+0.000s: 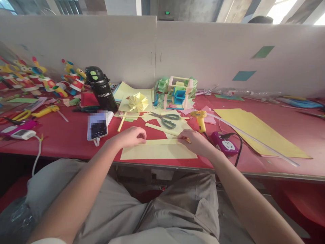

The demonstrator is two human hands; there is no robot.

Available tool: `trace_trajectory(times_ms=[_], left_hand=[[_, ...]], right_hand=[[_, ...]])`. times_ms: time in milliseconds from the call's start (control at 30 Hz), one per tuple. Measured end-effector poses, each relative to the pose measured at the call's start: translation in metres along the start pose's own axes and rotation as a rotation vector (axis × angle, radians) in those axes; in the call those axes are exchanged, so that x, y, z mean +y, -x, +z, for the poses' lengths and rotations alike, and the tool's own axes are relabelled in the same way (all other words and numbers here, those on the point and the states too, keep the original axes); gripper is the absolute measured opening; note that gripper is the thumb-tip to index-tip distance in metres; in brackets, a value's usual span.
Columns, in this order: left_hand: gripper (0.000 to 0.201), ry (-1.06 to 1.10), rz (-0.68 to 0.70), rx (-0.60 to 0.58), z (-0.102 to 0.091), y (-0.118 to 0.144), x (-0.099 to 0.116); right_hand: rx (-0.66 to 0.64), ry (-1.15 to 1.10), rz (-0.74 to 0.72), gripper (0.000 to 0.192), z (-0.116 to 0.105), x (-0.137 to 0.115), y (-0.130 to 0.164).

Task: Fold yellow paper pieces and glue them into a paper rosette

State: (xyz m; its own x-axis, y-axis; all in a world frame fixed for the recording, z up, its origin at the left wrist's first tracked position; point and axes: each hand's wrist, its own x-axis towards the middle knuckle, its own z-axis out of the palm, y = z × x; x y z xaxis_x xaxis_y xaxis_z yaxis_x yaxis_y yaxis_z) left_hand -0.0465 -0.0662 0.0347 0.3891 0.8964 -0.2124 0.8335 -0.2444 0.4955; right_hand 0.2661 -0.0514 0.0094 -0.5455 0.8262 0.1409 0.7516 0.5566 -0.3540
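Observation:
A pale yellow sheet of paper (158, 152) lies flat near the table's front edge, with a narrow folded band along its far edge. At the left end of that band, my left hand (134, 136) is closed with its fingers curled on the paper. My right hand (193, 140) pinches the band's right end; its fingertips are partly hidden. Just beyond the sheet is a loose yellow paper strip (162, 129), its right end reaching my right hand. Green-handled scissors (169, 119) rest partly open on paper scraps behind it.
A yellow glue gun (200, 119) and purple power socket (224, 144) stand right of my hands. Large yellow sheets (259, 132) lie farther right. Leftward are a phone (98, 126) and black bottle (101, 89). Behind sit a folded paper ball (138, 102) and paper wheel model (179, 91).

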Motion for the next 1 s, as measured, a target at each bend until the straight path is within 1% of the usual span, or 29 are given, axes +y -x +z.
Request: trace_trajectory(times_ms=[133, 233, 367, 467, 567, 700, 800, 933, 1000], left_hand=[[0.016, -0.03, -0.023, 0.004, 0.005, -0.003, 0.002], [0.016, -0.018, -0.026, -0.005, 0.006, -0.004, 0.001], [0.015, 0.042, 0.024, -0.028, 0.005, -0.006, -0.003], [0.015, 0.012, 0.04, -0.036, 0.001, -0.006, -0.003], [0.016, -0.047, 0.022, -0.052, -0.004, -0.001, -0.001], [0.02, -0.163, 0.067, -0.037, -0.007, 0.01, 0.0], [0.021, -0.287, 0.099, 0.002, -0.008, 0.018, 0.001], [0.02, -0.471, 0.085, 0.054, -0.005, 0.026, 0.007], [0.022, -0.585, 0.116, 0.08, 0.0, 0.027, 0.012]], right_hand=[[-0.028, 0.092, -0.039, 0.015, 0.001, -0.012, -0.004], [-0.043, 0.084, -0.096, 0.016, 0.006, -0.021, -0.012], [-0.024, 0.055, -0.166, 0.017, 0.011, -0.027, -0.019], [-0.016, 0.092, -0.154, 0.018, 0.01, -0.028, -0.017], [-0.021, 0.17, -0.133, 0.021, 0.008, -0.029, -0.011], [-0.054, 0.331, -0.125, 0.029, 0.006, -0.034, -0.002], [-0.088, 0.44, -0.124, 0.031, 0.006, -0.041, 0.006], [-0.099, 0.481, -0.043, 0.029, 0.006, -0.045, 0.014], [-0.088, 0.479, -0.008, 0.028, 0.007, -0.043, 0.016]])
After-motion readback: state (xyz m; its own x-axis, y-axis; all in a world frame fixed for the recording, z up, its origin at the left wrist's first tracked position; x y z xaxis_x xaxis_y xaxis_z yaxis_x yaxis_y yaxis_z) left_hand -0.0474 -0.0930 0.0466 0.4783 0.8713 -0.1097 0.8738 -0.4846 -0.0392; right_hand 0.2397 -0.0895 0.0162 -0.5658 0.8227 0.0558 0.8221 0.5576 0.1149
